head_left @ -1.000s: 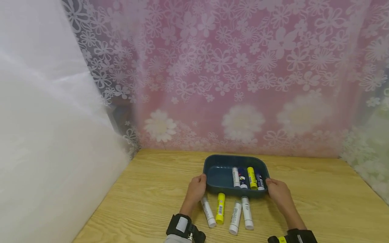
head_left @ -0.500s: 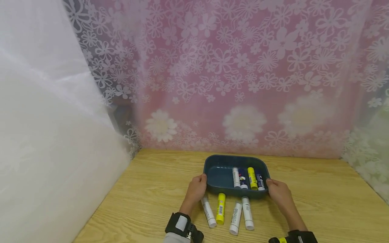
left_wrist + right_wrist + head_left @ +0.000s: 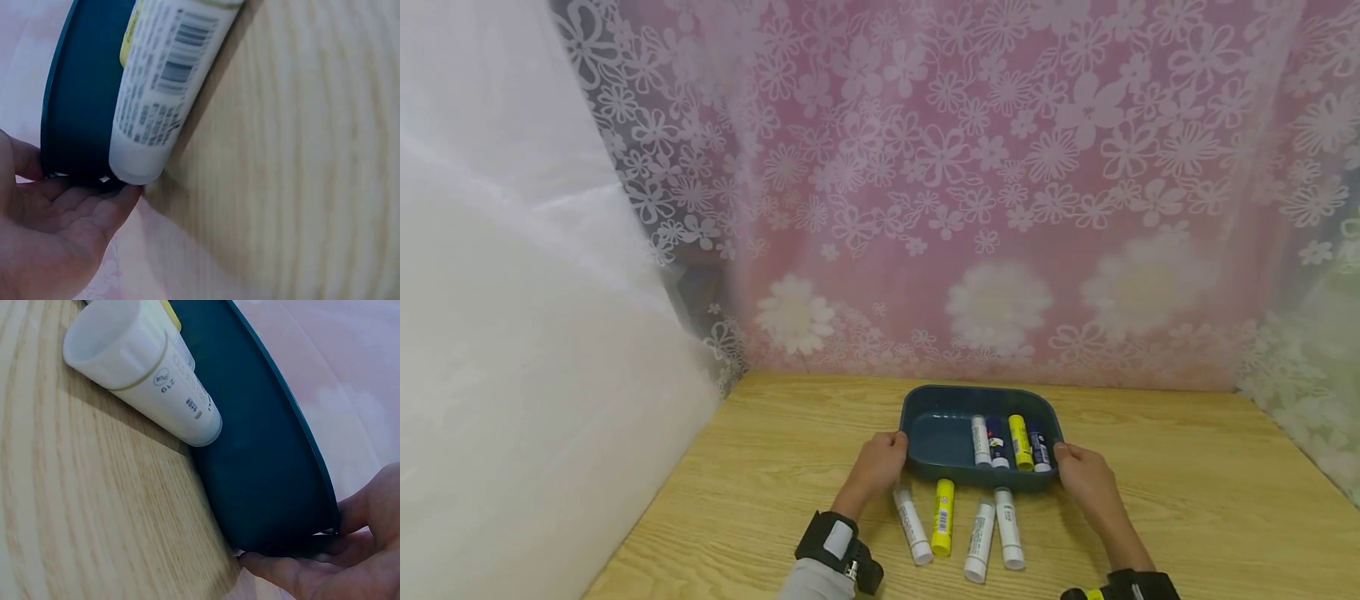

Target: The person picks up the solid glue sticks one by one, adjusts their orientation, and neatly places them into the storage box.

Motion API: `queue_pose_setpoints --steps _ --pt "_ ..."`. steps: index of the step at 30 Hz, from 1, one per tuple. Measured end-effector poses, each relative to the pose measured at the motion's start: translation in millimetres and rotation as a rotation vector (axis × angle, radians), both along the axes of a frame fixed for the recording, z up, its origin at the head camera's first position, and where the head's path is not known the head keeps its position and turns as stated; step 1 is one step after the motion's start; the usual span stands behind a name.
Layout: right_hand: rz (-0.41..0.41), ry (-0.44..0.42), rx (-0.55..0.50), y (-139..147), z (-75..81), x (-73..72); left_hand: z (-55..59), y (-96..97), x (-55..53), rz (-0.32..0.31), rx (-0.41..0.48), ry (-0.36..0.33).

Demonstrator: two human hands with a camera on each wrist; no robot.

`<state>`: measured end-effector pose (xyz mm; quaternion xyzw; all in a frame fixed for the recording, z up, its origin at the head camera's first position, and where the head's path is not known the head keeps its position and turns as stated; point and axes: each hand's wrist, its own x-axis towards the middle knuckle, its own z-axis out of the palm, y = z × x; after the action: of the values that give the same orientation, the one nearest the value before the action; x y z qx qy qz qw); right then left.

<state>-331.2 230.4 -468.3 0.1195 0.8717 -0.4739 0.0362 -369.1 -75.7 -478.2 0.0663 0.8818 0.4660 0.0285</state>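
A dark teal tray (image 3: 940, 475) stands on the table in the head view. My left hand (image 3: 880, 461) grips its left end, and my right hand (image 3: 1084, 473) holds the right end. In the left wrist view the thumb of the left hand (image 3: 62, 231) lies at the rim with fingers against the tray's side (image 3: 84, 106). The right hand (image 3: 350, 550) pinches the other end likewise. Inside the tray's right half lie a white glue stick (image 3: 981, 440), a yellow glue stick (image 3: 1020, 442) and two dark blue ones (image 3: 997, 442).
In front of the tray lie a yellow glue stick (image 3: 942, 518) and three white ones, the leftmost white stick (image 3: 913, 527) near my left wrist. A flowered pink curtain (image 3: 925, 208) hangs behind the wooden table (image 3: 737, 492); white sheeting (image 3: 550, 333) stands at left.
My left forearm has swung slightly to the left. Both hands keep their hold on the tray, and the glue sticks have not visibly moved.
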Motion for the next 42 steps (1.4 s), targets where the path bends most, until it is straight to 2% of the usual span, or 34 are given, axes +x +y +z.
queue_pose_setpoints --steps 10,14,19,26,33,42 --pt "-0.014 0.005 -0.001 -0.7 0.5 1.1 12.0 -4.7 -7.5 -0.043 -0.089 0.014" --pt "-0.014 0.002 -0.004 -0.8 -0.3 0.7 14.7 -6.5 -10.6 -0.074 -0.147 0.009" --pt "-0.016 0.003 0.005 0.0 -1.7 0.9 18.2 -8.1 -13.8 -0.106 -0.172 -0.017" --pt "-0.017 0.013 0.006 0.0 -0.3 1.1 23.3 -8.5 -15.9 -0.119 -0.21 -0.042" --pt "-0.016 0.028 0.014 0.2 -2.7 0.7 26.0 -7.7 -15.0 -0.132 -0.268 -0.038" --pt "-0.022 0.039 0.03 -0.5 -3.0 0.6 28.5 -6.2 -15.0 -0.139 -0.294 -0.038"
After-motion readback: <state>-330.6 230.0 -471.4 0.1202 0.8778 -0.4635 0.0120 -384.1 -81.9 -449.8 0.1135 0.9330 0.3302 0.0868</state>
